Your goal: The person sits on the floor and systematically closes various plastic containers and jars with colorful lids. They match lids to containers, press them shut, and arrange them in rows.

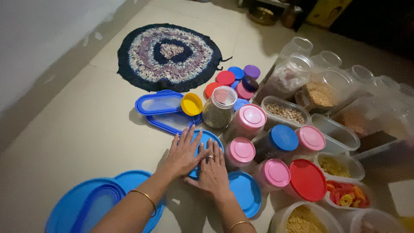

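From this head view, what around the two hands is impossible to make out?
- Round blue plastic lid: head view, mostly hidden under the left hand and right hand.
- Clear tubs at the right: blurred, contents unclear.
- Large blue oval lids: cut off by the bottom edge.
- Brass bowl: too dark and small at the top.

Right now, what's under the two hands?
Both hands, left and right, press flat on a round blue lid. Only the lid's far rim and a sliver between the hands show; whether a container sits beneath it is covered.
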